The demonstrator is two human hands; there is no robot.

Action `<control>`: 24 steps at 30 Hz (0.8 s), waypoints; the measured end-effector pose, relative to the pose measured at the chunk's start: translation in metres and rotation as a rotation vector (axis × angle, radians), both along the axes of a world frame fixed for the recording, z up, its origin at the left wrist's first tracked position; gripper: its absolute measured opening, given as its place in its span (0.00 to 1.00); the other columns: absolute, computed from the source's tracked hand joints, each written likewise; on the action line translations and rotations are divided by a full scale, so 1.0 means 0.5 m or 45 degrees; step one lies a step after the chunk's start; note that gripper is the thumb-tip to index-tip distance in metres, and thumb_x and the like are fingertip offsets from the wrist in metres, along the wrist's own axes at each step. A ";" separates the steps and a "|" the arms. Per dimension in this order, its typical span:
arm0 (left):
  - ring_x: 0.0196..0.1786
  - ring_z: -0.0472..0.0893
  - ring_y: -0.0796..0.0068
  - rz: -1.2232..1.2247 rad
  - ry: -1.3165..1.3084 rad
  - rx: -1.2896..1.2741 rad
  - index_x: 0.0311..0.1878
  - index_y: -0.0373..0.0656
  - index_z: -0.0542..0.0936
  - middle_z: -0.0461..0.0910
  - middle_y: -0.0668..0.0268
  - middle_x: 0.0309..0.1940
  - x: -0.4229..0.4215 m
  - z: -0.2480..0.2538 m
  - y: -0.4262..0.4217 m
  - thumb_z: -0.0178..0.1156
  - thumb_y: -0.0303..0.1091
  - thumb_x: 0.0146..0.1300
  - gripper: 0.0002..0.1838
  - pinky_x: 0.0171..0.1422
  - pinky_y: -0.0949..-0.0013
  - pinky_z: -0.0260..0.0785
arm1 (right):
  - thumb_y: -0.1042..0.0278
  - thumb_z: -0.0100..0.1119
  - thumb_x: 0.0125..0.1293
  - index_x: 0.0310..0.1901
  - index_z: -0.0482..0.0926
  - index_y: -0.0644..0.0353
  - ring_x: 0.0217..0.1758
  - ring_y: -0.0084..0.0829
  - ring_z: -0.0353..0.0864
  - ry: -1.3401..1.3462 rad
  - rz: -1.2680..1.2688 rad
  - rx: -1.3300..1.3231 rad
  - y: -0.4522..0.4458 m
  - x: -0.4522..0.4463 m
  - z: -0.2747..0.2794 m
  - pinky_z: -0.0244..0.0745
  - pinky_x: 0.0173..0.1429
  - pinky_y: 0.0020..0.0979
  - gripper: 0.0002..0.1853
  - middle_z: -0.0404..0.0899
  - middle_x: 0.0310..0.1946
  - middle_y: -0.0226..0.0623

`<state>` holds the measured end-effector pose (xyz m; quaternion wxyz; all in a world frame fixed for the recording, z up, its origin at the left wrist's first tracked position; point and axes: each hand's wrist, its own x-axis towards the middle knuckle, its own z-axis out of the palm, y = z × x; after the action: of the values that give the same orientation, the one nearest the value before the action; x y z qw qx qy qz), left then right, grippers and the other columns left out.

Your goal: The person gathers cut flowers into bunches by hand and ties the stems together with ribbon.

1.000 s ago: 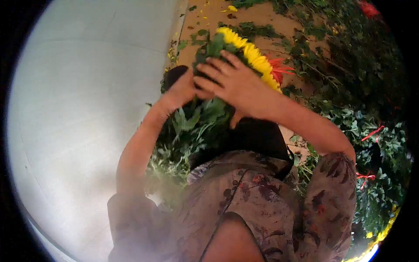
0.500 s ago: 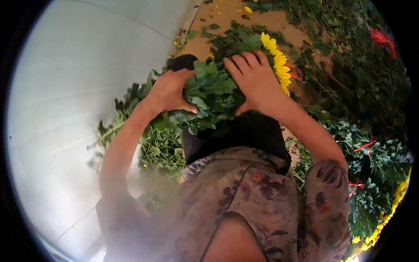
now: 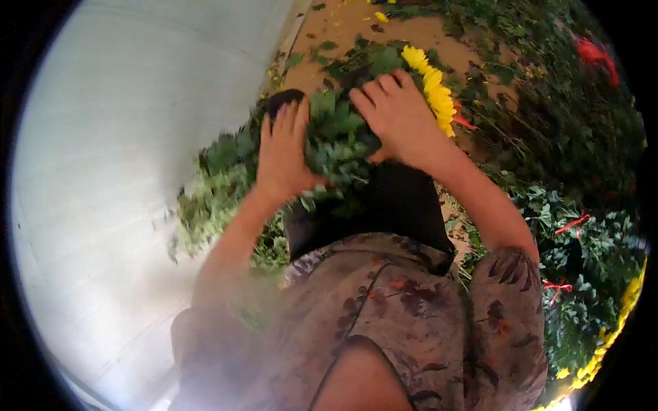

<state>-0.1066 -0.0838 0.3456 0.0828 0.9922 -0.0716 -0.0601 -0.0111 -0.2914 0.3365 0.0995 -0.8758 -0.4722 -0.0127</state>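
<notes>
A leafy bunch of yellow chrysanthemums [image 3: 336, 130] lies sideways across my lap, its yellow flower heads [image 3: 439, 96] in a row to the right and its stems and leaves trailing left. My right hand [image 3: 401, 123] is curved over the bunch just behind the flowers, fingers on the far side and thumb on the near side. Around the leafy middle my left hand [image 3: 284, 154] grips, fingers stretched over the top and thumb on the near side. The left hand is slightly blurred, and the leaves hide what lies under both palms.
Several tied green bunches with red ties [image 3: 572, 224] lie to the right, with yellow blooms [image 3: 596, 356] along the edge. Loose stems and leaves [image 3: 548, 116] cover the brown floor [image 3: 425, 31] ahead. A pale wall-like surface [image 3: 123, 137] stands at the left.
My left hand has slid right along the bunch, closer to my right hand, and its fingers now point forward. The trailing leaves have shifted right. My right hand has barely moved.
</notes>
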 end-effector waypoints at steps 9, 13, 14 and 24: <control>0.42 0.78 0.53 0.050 -0.152 -0.233 0.59 0.45 0.69 0.78 0.59 0.39 0.008 -0.062 0.035 0.75 0.36 0.33 0.43 0.44 0.59 0.70 | 0.52 0.70 0.40 0.53 0.70 0.59 0.64 0.41 0.63 -0.345 -0.006 0.439 0.021 -0.066 -0.009 0.56 0.65 0.52 0.37 0.70 0.54 0.38; 0.47 0.79 0.57 0.076 0.138 -0.470 0.56 0.45 0.72 0.80 0.59 0.44 0.030 0.004 -0.009 0.77 0.36 0.33 0.41 0.50 0.63 0.70 | 0.50 0.68 0.46 0.33 0.76 0.53 0.38 0.34 0.76 0.274 0.181 0.850 -0.026 -0.249 -0.042 0.71 0.40 0.37 0.18 0.74 0.33 0.30; 0.47 0.79 0.57 0.049 0.151 -0.469 0.56 0.45 0.72 0.80 0.59 0.44 0.031 0.004 -0.014 0.77 0.36 0.33 0.41 0.50 0.63 0.70 | 0.50 0.68 0.46 0.33 0.76 0.53 0.38 0.34 0.76 0.272 0.151 0.853 -0.050 -0.258 -0.068 0.71 0.40 0.37 0.18 0.74 0.33 0.30; 0.42 0.79 0.70 0.433 0.392 -1.059 0.47 0.39 0.78 0.81 0.63 0.41 0.006 -0.025 0.121 0.77 0.23 0.26 0.35 0.47 0.67 0.73 | 0.59 0.56 0.67 0.46 0.76 0.63 0.21 0.15 0.64 1.196 -1.373 1.426 -0.302 -0.132 -0.221 0.58 0.26 0.20 0.15 0.70 0.23 0.22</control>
<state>-0.1039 -0.0233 0.3331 0.4913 0.8521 0.0870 -0.1584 -0.0770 -0.4422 0.2258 0.6735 -0.7166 0.1663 0.0730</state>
